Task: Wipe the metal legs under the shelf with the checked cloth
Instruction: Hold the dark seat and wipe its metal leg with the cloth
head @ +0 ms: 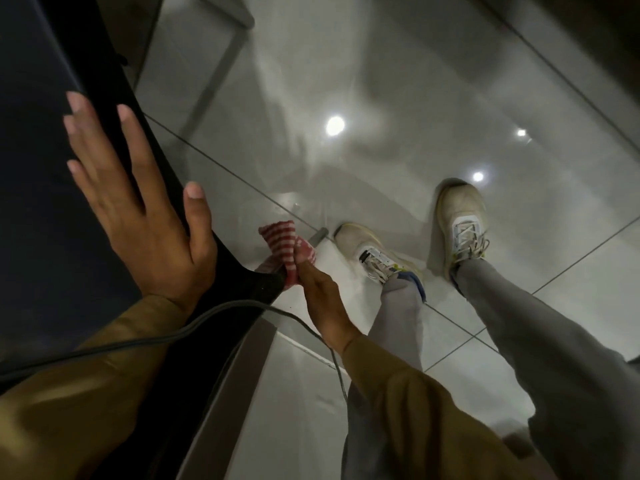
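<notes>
Head view: right hand [322, 299] grips checked cloth [285, 251] below the shelf [114, 109]; left hand [138, 209], flat, braces; rub down the leg

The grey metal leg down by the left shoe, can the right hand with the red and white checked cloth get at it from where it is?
Probably yes. The right hand holds the checked cloth low beside the shelf corner, and nothing lies between it and the metal leg.

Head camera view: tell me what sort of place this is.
Probably an indoor room in a home or office. Glossy grey floor tiles mirror round ceiling lights, and a dark shelf on metal legs stands at the left.
</notes>
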The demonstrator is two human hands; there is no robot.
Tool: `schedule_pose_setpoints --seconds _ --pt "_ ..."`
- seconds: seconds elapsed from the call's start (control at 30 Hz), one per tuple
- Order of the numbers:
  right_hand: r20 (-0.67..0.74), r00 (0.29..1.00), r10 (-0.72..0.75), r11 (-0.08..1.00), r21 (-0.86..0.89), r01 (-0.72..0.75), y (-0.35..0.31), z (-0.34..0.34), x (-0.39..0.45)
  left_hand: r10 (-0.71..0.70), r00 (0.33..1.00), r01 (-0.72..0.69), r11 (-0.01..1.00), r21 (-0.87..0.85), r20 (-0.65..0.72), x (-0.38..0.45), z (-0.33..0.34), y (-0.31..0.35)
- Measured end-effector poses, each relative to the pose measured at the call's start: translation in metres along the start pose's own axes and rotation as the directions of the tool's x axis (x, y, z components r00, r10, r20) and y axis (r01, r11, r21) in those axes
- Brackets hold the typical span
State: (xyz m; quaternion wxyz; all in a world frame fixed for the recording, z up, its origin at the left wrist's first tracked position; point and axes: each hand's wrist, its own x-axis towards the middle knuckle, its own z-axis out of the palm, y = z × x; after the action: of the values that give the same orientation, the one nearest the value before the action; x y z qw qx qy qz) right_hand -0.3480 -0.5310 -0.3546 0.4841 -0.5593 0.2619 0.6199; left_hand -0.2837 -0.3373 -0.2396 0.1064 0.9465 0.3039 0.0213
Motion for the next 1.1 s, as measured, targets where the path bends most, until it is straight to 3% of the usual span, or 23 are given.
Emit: schedule_pose_setpoints --seconds 0.33,0.63,0.77,0.9,1.0,1.1 --pt "-0.042 0.999 -0.011 1.0 -0.001 0.011 0.005 -0.022 0.093 0.034 0.998 -0.034 0.999 0.012 0.049 -0.001 0.012 -0.03" --pt "0.058 0.983 -0.172 0.985 0.021 0.171 -0.011 0.009 -0.026 0.01 1.0 -0.01 1.0 0.008 0.015 -0.003 0.002 -0.002" --pt "0.046 0.979 -0.2 0.978 0.064 0.197 -0.006 0.017 -0.014 0.009 0.999 -0.009 1.0 0.011 0.043 -0.001 0.0 -0.007" --pt "-0.048 0.999 0.003 0.957 0.291 0.011 0.012 0.013 0.043 0.003 1.0 -0.004 0.998 0.062 0.013 -0.002 0.003 -0.005" --pt "-0.073 0.996 0.058 0.958 0.285 -0.035 0.017 0.004 0.082 -0.005 1.0 0.007 0.996 0.084 -0.015 -0.002 0.008 -0.006" --pt "-0.067 0.998 0.007 0.983 0.183 0.005 0.006 -0.005 0.087 0.001 1.0 0.001 0.997 0.075 -0.022 -0.002 0.007 -0.005"
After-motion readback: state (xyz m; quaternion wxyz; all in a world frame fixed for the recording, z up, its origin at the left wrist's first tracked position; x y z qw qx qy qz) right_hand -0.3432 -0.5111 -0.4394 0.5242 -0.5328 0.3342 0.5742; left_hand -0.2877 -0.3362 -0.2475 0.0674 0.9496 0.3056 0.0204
